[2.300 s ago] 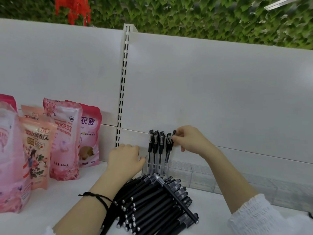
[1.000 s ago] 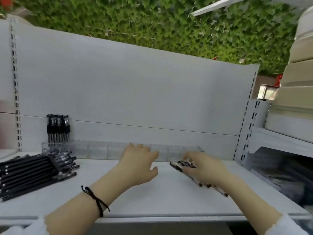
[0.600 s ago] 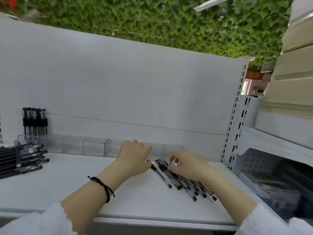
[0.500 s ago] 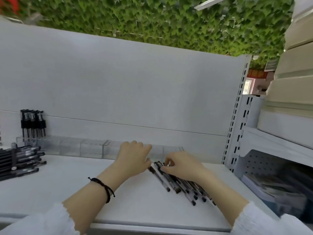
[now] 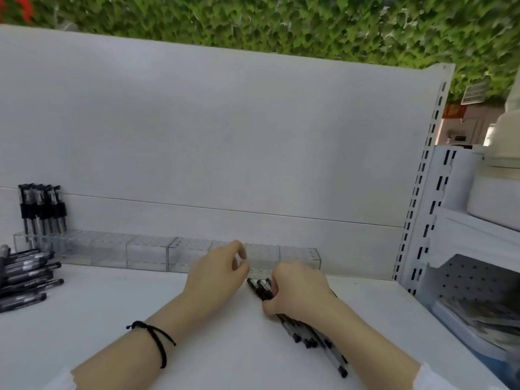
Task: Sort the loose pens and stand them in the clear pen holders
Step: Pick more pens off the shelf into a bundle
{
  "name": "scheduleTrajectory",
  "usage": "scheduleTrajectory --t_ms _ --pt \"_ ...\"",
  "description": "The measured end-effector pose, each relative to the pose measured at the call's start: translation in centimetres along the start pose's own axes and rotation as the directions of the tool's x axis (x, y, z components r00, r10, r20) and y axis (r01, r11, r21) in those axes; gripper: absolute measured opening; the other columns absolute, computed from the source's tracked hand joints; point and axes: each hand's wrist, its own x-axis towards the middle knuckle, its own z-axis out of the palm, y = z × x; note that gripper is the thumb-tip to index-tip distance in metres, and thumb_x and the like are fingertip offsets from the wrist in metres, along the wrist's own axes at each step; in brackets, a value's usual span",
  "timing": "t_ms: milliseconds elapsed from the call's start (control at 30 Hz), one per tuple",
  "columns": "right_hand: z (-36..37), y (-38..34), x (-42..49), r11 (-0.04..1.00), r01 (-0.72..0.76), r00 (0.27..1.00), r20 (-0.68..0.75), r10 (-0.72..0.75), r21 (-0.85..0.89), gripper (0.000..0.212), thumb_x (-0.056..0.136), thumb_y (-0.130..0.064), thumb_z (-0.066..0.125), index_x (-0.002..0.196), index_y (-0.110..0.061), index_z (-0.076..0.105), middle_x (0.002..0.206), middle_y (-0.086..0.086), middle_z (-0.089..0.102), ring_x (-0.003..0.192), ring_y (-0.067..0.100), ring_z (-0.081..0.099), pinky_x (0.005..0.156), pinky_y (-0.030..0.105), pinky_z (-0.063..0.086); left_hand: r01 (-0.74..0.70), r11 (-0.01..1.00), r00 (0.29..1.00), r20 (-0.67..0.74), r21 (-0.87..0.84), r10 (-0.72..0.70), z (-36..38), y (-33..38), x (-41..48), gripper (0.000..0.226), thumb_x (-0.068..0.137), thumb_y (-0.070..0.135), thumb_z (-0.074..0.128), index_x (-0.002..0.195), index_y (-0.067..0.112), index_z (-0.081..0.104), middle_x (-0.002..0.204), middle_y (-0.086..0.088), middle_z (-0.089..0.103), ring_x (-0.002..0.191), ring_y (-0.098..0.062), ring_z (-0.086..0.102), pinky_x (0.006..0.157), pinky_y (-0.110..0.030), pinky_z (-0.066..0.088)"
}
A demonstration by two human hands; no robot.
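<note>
Grips a bunch of black-capped pens (image 5: 309, 333) in the right hand (image 5: 298, 288), fingers curled over the barrels and thumb tucked against the left side of the bunch. Holds them low on the white shelf (image 5: 225, 356), lying flat or nearly so, with caps pointing toward the back and left. Lets the writing ends trail out toward the front right, beneath the wrist and forearm. Cannot tell how many pens make up the bunch, since most of it is covered by the hand.

Holds the left hand (image 5: 216, 274) just left of the caps, fingers loosely bent, nothing between them. Cannot tell whether a fingertip touches the nearest cap. Wears a black cord (image 5: 157, 339) round the left wrist.

Faces a row of clear pen holders (image 5: 146, 253), set end to end along the foot of the white back panel (image 5: 225, 136), just beyond both hands. Has a handful of black pens (image 5: 42, 206) standing upright in the leftmost holder, well apart from the hands. Has a pile of loose black pens (image 5: 25, 280) lying on the shelf in front of that holder, at the far left edge of the view.

Ends the back panel on the right at a slotted upright (image 5: 422, 192), with a neighbouring white rack (image 5: 478, 235) beyond it. Shows a green leaf wall (image 5: 281, 23) above the panel.
</note>
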Motion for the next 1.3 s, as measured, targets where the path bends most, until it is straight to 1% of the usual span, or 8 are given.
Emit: scheduleTrajectory --t_ms 200,400,533,800,933,1033,1167,1300 --pt "0.2 0.3 -0.2 0.992 0.014 1.000 0.018 -0.016 0.125 0.023 0.071 -0.033 0.071 0.078 -0.016 0.058 0.075 -0.001 0.060 0.076 0.023 0.060 0.059 0.026 0.041 0.156 0.979 0.988 0.014 -0.127 -0.156 -0.1 -0.5 0.5 0.003 0.088 0.031 0.053 0.085 0.030 0.054 0.075 0.010 0.061 0.069 -0.012 0.058 0.062 -0.029 0.045" --pt "0.1 1.0 -0.4 0.940 -0.006 0.993 0.112 -0.034 0.341 0.042 0.066 -0.038 0.079 0.102 -0.021 0.063 0.096 -0.005 0.065 0.089 0.015 0.063 0.079 0.035 0.056 0.185 0.973 0.983 0.043 -0.136 -0.181 -0.3 -0.2 0.4 0.005 0.088 0.030 0.052 0.083 0.030 0.055 0.073 0.009 0.061 0.068 -0.013 0.057 0.058 -0.027 0.039" --pt "0.1 0.5 -0.2 0.924 -0.023 0.979 0.197 -0.057 0.382 0.053 0.065 -0.021 0.075 0.112 0.000 0.064 0.081 0.007 0.060 0.071 0.014 0.051 0.063 0.028 0.041 0.206 0.967 0.978 0.054 -0.149 -0.200 -0.6 0.1 0.3 0.005 0.088 0.029 0.051 0.084 0.030 0.055 0.074 0.009 0.061 0.070 -0.013 0.056 0.059 -0.027 0.038" --pt "-0.1 0.9 -0.2 0.885 -0.024 0.978 0.196 -0.076 0.465 0.026 0.071 -0.025 0.082 0.090 -0.011 0.073 0.081 -0.002 0.067 0.068 0.010 0.058 0.063 0.023 0.048 0.215 0.935 0.969 -0.059 -0.281 -0.240 -1.3 0.9 0.1 0.007 0.089 0.024 0.051 0.090 0.029 0.057 0.085 0.010 0.061 0.075 -0.008 0.056 0.059 -0.027 0.038" --pt "0.1 0.9 -0.2 0.843 -0.046 0.982 0.177 -0.058 0.536 0.015 0.072 -0.022 0.082 0.081 -0.019 0.070 0.076 -0.003 0.066 0.066 0.009 0.058 0.063 0.021 0.047 0.228 0.807 0.938 -0.099 -0.544 -0.331 -1.1 0.8 0.3 0.008 0.093 0.016 0.052 0.095 0.022 0.057 0.092 0.007 0.059 0.083 -0.009 0.054 0.069 -0.024 0.042" --pt "0.1 1.3 0.0 0.764 -0.065 0.994 0.111 -0.009 0.642 0.015 0.072 -0.018 0.082 0.073 -0.022 0.068 0.072 -0.003 0.068 0.066 0.010 0.061 0.066 0.025 0.051 0.256 0.674 0.898 -0.087 -0.693 -0.430 -1.0 0.8 0.5 0.009 0.095 0.013 0.050 0.103 0.017 0.053 0.095 0.007 0.055 0.084 -0.008 0.050 0.071 -0.023 0.040" --pt "-0.3 1.8 0.3 0.498 -0.064 0.987 -0.019 0.159 0.865 0.018 0.071 -0.010 0.084 0.077 -0.015 0.068 0.070 0.002 0.069 0.057 0.009 0.061 0.059 0.021 0.050 0.307 0.468 0.841 0.007 -0.829 -0.541 -0.9 1.2 0.4 0.013 0.098 0.021 0.049 0.105 0.014 0.055 0.098 0.005 0.057 0.085 -0.009 0.052 0.072 -0.030 0.043" --pt "-0.2 1.4 0.2 0.356 -0.044 0.983 -0.022 0.180 0.934 0.021 0.073 -0.008 0.083 0.087 -0.007 0.068 0.069 0.001 0.067 0.052 0.005 0.060 0.052 0.015 0.047 0.351 0.427 0.875 0.130 -0.833 -0.465 -0.1 2.0 0.1 0.033 0.098 0.040 0.049 0.093 0.015 0.069 0.093 0.003 0.071 0.086 -0.011 0.062 0.068 -0.027 0.047"
